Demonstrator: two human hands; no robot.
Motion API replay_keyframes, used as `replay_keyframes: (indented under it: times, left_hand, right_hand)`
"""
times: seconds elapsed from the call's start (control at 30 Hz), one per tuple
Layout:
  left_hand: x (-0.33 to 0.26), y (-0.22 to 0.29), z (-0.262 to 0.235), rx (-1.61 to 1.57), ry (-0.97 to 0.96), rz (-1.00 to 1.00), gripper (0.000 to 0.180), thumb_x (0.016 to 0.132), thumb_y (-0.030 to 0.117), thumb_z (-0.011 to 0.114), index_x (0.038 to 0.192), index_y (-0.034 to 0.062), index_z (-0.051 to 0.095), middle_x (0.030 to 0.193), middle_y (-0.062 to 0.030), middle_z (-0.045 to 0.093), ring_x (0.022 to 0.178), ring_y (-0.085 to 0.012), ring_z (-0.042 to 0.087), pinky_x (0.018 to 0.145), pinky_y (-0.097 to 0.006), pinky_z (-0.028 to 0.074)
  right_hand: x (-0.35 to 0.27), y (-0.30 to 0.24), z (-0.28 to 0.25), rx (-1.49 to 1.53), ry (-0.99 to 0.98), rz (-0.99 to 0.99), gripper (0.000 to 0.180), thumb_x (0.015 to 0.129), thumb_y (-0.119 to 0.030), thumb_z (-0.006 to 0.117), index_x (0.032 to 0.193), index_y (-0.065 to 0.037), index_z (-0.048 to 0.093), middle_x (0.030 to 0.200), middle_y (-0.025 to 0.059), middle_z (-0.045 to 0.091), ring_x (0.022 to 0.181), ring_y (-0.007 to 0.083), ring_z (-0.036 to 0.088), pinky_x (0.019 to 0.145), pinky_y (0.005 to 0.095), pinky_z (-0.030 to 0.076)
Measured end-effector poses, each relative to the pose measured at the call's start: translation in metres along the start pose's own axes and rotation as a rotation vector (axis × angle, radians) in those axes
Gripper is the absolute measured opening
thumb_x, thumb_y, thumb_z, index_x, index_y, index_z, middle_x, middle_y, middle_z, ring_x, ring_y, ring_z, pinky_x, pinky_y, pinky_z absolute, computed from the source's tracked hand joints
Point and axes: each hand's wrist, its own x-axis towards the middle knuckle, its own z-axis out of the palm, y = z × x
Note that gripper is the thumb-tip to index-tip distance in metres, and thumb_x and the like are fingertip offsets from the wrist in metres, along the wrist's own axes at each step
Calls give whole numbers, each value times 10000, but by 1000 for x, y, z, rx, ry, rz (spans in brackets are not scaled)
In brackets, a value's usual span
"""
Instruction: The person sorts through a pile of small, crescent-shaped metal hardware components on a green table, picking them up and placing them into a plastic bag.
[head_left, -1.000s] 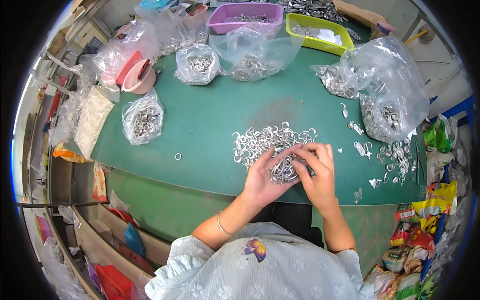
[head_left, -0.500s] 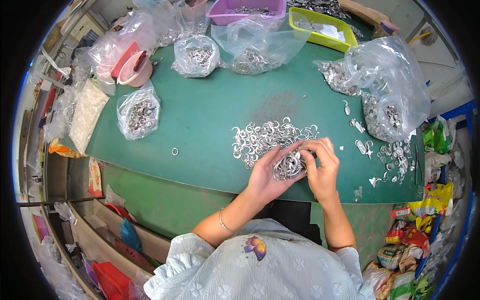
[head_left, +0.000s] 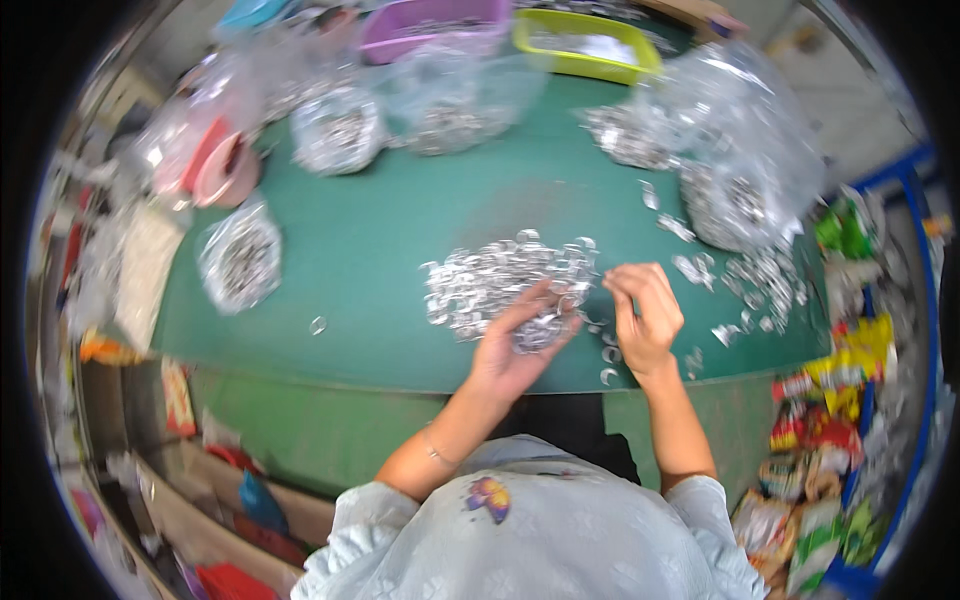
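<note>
Green table (head_left: pixel 400 250) bears bagged metal rings (head_left: pixel 240 262); left hand (head_left: pixel 515 345) cups rings (head_left: pixel 540 328), right hand (head_left: pixel 645 315) fingers pinched together.

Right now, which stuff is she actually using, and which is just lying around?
In use:
left hand, cupping a handful of metal rings
right hand, fingers pinched
loose ring pile

Lying about:
bagged rings
purple tub
yellow-green tray
snack packets
</note>
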Motion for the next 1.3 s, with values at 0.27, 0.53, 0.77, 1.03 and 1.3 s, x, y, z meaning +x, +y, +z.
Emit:
replay_keyframes:
  times: [0.27, 0.53, 0.77, 1.03, 1.3]
  left_hand:
    - [55, -34, 3, -318, -61, -53, 415, 749, -7, 424, 1162, 8, 463, 1168, -168, 514, 1092, -279, 513, 983, -438, 399]
    - [44, -25, 8, -246, -230, -10, 502, 782, -1, 437, 1276, -12, 350, 1342, -195, 382, 1285, -319, 329, 1075, -465, 274]
    - [34, -20, -4, -12, -97, 135, 482, 851, 50, 513, 1297, 3, 337, 1305, -164, 427, 1247, -292, 384, 1075, -442, 283]
    - [18, -15, -4, -102, -132, -19, 383, 873, 166, 462, 1225, 18, 435, 1327, -178, 412, 1272, -310, 345, 1073, -492, 246]
    - [8, -22, -1, -50, -160, -24, 439, 899, 171, 405, 1304, 9, 355, 1370, -174, 362, 1262, -301, 358, 1063, -479, 257]
  right_hand:
    - [-28, 16, 22, 397, 244, 689, 28, 823, 25, 575, 845, 38, 584, 787, 64, 612, 722, 110, 583, 644, 239, 480]
    - [-42, 38, -3, 262, 83, 652, 124, 805, 43, 564, 922, 19, 601, 850, 74, 608, 716, 103, 563, 620, 216, 443]
    - [-48, 13, -29, -129, -462, 378, 165, 692, -44, 663, 852, -29, 630, 872, 79, 545, 859, 272, 505, 738, 361, 401]
    - [-46, 16, -24, 113, -304, 637, 89, 756, 68, 574, 818, 15, 609, 792, 100, 598, 668, 200, 553, 609, 279, 435]
    - [-32, -13, -19, 901, -246, 998, 196, 851, -5, 530, 1045, 19, 543, 784, 14, 519, 650, 76, 484, 571, 226, 404]
